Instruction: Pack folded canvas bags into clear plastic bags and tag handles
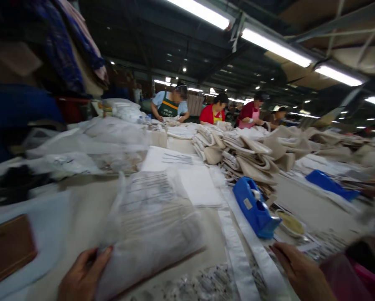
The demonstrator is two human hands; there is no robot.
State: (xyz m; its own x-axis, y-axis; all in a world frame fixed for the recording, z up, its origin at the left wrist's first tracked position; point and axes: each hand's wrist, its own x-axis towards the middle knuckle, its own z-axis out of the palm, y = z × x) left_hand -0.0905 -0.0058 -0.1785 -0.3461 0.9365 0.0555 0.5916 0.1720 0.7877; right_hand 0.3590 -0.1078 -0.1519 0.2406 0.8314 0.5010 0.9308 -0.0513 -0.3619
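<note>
My left hand (82, 276) grips the near left corner of a clear plastic bag (150, 225) with folded pale fabric and printed text inside; the bag lies on the table in front of me. My right hand (295, 267) rests at the lower right with fingers stretched out toward a long white strip (237, 246) that runs down the table. Nothing shows in that hand. A blue tape dispenser (254, 207) stands just beyond it.
Stacks of folded beige cloth (253, 154) fill the middle of the long table (312, 205). More plastic bags (90, 146) pile up at left. A brown flat object (7, 248) lies near left. Several people (214, 110) work at the far end. A second blue dispenser (330, 184) sits right.
</note>
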